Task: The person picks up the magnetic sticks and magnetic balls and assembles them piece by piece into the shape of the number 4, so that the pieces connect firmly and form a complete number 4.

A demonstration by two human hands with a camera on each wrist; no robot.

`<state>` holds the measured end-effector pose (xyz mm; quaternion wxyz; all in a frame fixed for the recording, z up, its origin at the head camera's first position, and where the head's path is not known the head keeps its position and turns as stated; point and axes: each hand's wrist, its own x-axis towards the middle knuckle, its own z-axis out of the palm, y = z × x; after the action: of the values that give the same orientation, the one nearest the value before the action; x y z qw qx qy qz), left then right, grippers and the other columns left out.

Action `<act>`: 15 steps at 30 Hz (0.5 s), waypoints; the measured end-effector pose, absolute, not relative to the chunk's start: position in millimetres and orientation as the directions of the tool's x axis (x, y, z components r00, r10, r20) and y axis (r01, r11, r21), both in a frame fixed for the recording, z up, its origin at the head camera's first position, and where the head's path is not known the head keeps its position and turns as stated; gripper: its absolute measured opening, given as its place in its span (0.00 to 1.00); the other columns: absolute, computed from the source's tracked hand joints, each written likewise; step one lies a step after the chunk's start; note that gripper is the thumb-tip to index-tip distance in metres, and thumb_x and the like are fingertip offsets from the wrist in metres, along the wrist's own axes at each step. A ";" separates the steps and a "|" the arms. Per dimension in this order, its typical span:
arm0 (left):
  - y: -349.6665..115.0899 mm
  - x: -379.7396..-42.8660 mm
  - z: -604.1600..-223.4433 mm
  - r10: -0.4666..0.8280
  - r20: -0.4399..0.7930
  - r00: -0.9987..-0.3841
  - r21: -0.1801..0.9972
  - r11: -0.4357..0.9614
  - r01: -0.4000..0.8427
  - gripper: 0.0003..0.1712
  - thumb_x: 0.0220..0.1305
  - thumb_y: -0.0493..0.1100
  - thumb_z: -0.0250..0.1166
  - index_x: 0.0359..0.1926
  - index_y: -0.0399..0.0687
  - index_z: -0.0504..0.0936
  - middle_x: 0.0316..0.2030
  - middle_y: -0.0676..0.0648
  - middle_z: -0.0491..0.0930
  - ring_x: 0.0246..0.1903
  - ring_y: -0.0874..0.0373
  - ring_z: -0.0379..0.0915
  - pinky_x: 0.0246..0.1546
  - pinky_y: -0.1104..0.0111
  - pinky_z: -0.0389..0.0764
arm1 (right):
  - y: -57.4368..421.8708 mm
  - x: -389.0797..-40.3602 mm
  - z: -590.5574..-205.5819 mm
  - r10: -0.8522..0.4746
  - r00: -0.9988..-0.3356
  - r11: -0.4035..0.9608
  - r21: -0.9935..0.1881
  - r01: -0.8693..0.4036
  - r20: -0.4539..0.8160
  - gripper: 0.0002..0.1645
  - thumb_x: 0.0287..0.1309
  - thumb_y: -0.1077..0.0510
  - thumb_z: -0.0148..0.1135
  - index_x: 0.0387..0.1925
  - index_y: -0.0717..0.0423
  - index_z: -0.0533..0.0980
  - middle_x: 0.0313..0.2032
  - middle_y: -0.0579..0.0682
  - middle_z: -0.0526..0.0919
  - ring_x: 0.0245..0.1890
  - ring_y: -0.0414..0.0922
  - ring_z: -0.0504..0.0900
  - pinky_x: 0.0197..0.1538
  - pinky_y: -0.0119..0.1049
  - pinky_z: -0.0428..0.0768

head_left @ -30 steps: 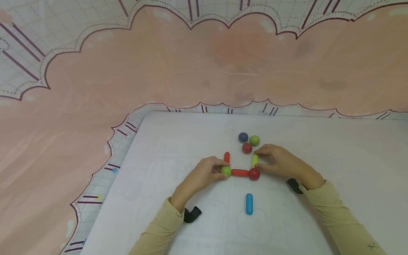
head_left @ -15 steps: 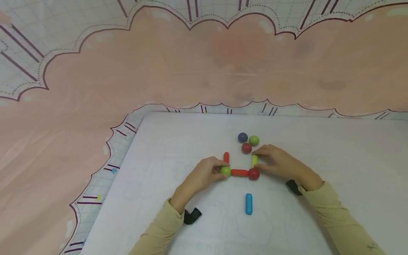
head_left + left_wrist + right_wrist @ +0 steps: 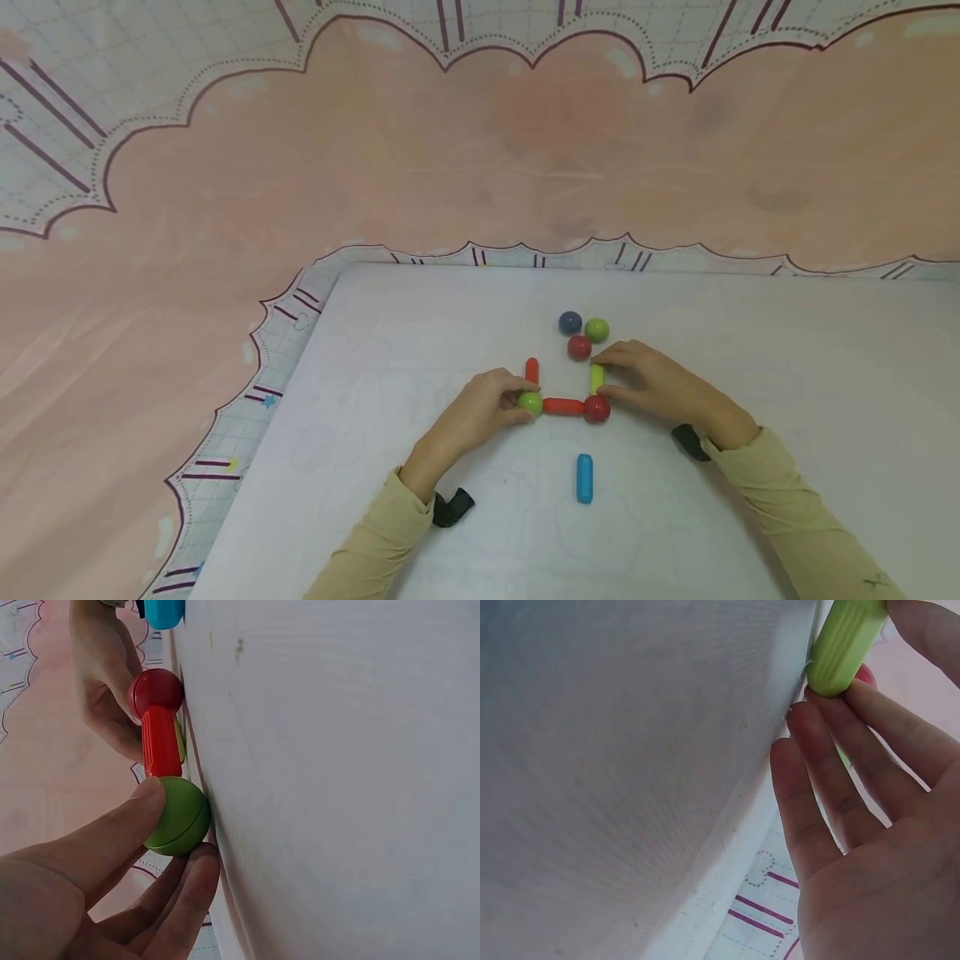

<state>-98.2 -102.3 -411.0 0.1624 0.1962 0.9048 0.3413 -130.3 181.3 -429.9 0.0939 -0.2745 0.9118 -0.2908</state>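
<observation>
My left hand (image 3: 476, 410) pinches a green ball (image 3: 180, 816) between thumb and fingers. A short red rod (image 3: 562, 407) joins this ball to a red ball (image 3: 597, 408) on its right. Another red rod (image 3: 532, 369) points away from the green ball, its near end hidden by my fingers. On the right, a yellow-green rod (image 3: 597, 380) stands out from the red ball toward the far side. My right hand (image 3: 663, 382) holds that rod between thumb and fingertips; the right wrist view shows fingers at the rod's end (image 3: 840, 656). These pieces lie on the white tabletop (image 3: 420, 317).
Just beyond the pieces sit three loose balls: dark blue (image 3: 570, 322), green (image 3: 597, 329) and red (image 3: 579, 347). A blue rod (image 3: 585, 478) lies alone nearer to me. The board's left edge borders a patterned peach cloth (image 3: 225, 333).
</observation>
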 end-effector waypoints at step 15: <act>-101.7 -94.5 -412.0 0.458 -0.147 -0.877 0.668 0.700 0.253 0.23 0.58 0.40 0.73 0.56 0.47 0.84 0.40 0.52 0.82 0.39 0.62 0.76 0.44 0.72 0.80 | 178.3 -125.8 -428.9 -0.505 -0.859 0.709 -0.610 -0.354 -0.089 0.39 0.53 0.38 0.72 0.60 0.54 0.77 0.58 0.51 0.79 0.60 0.51 0.72 0.63 0.55 0.73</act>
<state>-94.5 -101.7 -412.0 0.1529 0.1954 0.9091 0.3346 -125.8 178.3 -428.9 0.1254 -0.2343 0.9159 -0.3009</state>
